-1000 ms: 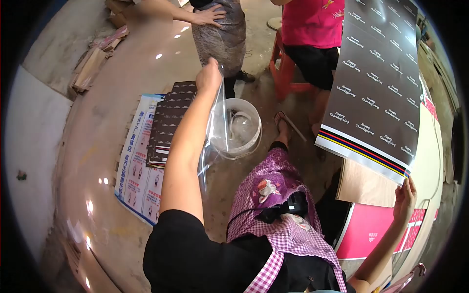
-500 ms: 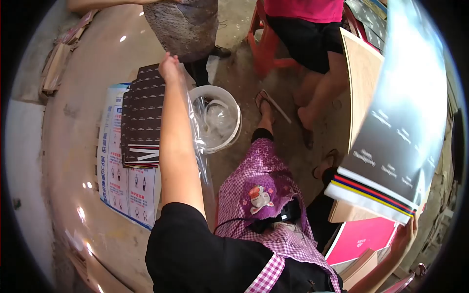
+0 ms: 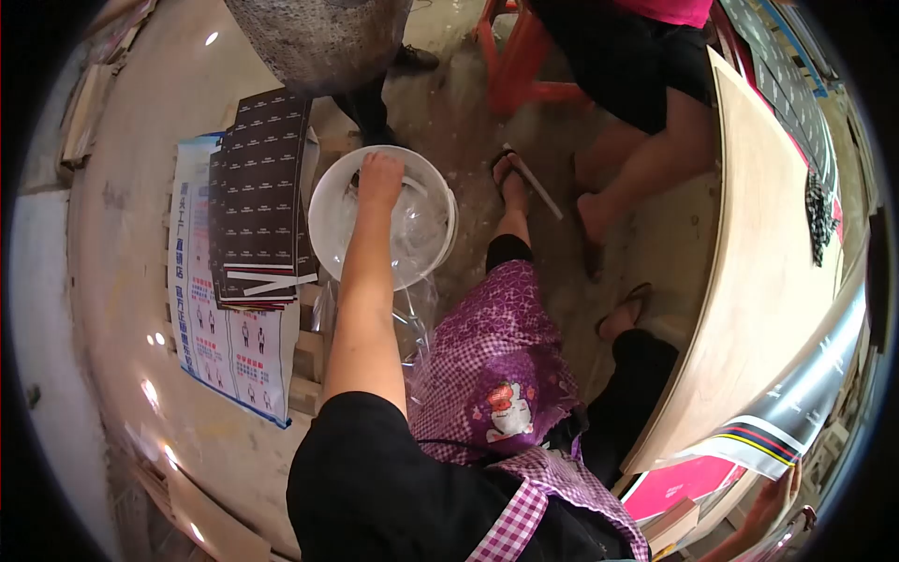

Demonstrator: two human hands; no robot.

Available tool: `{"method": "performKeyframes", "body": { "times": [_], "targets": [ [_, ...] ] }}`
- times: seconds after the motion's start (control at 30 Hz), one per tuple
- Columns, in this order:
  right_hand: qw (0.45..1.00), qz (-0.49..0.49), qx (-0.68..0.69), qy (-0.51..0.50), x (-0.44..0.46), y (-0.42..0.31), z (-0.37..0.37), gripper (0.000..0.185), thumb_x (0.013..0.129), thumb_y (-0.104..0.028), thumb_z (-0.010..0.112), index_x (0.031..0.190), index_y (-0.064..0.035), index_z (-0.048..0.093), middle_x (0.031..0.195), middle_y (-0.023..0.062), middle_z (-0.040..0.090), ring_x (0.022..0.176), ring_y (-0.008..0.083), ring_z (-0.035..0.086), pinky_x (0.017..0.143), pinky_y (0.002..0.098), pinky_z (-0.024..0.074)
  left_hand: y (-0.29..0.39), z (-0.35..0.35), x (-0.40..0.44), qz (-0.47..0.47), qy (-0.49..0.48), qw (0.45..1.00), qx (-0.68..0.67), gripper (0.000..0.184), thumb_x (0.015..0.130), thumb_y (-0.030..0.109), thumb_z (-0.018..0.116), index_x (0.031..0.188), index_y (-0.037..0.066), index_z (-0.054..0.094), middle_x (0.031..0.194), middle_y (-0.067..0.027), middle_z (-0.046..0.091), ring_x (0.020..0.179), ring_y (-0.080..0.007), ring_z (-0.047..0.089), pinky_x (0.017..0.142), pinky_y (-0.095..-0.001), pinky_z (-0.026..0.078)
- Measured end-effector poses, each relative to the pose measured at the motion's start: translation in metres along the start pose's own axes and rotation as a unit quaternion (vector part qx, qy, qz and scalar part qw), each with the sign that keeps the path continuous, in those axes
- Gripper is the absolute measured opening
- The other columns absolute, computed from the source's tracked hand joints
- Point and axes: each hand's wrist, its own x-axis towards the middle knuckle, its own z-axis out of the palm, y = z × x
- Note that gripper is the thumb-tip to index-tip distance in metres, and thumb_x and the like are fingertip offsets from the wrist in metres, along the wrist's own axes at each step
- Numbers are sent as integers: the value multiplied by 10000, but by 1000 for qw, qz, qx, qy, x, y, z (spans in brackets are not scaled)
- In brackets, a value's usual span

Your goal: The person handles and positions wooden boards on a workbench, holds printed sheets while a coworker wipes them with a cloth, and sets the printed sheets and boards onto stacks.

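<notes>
My left hand is over the white bucket, fingers curled closed on clear plastic film. More crumpled film lies inside the bucket, and a loose length hangs out over its near side. At the lower right, my right hand pinches the near edge of a dark printed sheet with a white border and red and yellow stripes. That sheet curves up along the right side of a wooden board. Part of the right hand is hidden behind the sheet.
At left, a stack of dark printed sheets lies on a printed poster. A person in an apron stands beyond the bucket. Another person's legs are near a red stool. A pink printed panel is below the board.
My left hand has moved from the stack down to the bucket with the film. The sheet in my right hand has swung right and lower, uncovering the wooden board.
</notes>
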Motion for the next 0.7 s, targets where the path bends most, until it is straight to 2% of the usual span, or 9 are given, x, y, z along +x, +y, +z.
{"method": "performKeyframes", "body": {
  "times": [0.13,0.2,0.23,0.3,0.37,0.5,0.63,0.67,0.7],
  "targets": [
    [999,0,-13,36,3,3,14,412,939,-158,518,1298,28,439,1202,97,570,1071,149,560,891,243,452,13,-10,8,-16,-178,982,54,463,809,317,555,1221,105,556,1238,-127,557,1180,-278,488,1015,-513,284],
    [999,1,-21,43,4,3,15,412,939,-157,517,1299,28,438,1206,98,568,1075,152,558,896,246,450,23,-41,0,-113,-239,963,-44,816,735,507,624,1425,201,314,1462,-176,282,1334,-365,292,1074,-599,96],
    [999,13,-15,32,1,-1,28,413,940,-158,515,1300,29,436,1210,101,565,1079,156,556,903,251,447,20,-59,-1,-114,-241,963,-43,816,735,507,624,1425,201,314,1462,-176,282,1334,-365,292,1074,-599,96],
    [999,24,-9,21,-12,-14,91,414,941,-159,513,1302,29,435,1215,104,562,1083,161,554,910,256,444,12,-93,-3,-112,-386,910,-105,1112,610,706,636,1471,299,62,1522,-178,-19,1375,-439,104,1029,-676,-19],
    [967,-189,-77,-149,-31,-35,193,415,943,-163,510,1302,30,434,1220,109,558,1093,169,549,933,269,433,5,-118,-25,-98,-375,918,-77,1176,552,699,688,1464,333,43,1510,-221,0,1372,-464,49,1003,-713,30],
    [996,-67,-34,-58,-11,-18,85,408,942,-160,509,1297,29,439,1219,110,558,1092,169,549,939,272,428,0,-117,-124,-81,-353,923,-130,1249,505,592,790,1462,324,33,1502,-240,10,1359,-486,77,988,-692,215],
    [1000,15,-2,-6,2,-5,59,395,944,-158,506,1286,29,448,1210,107,563,1082,164,553,937,269,427,42,-103,-184,-65,-331,923,-185,1050,663,358,765,1460,281,86,1436,-302,207,1130,-465,481,894,-455,469],
    [1000,15,-7,-12,6,-6,68,386,945,-157,504,1279,30,454,1201,103,568,1071,158,556,931,265,430,51,-78,-196,-57,-185,964,-182,765,715,239,720,1380,195,345,1288,-263,454,1007,-390,566,826,-435,493],
    [1000,15,-12,-18,8,-8,73,378,947,-157,501,1272,31,459,1192,99,573,1061,153,560,925,261,433,48,-51,-199,-60,-186,963,-184,765,715,239,720,1380,195,345,1288,-263,454,1007,-390,566,826,-435,493]
  ]
}}
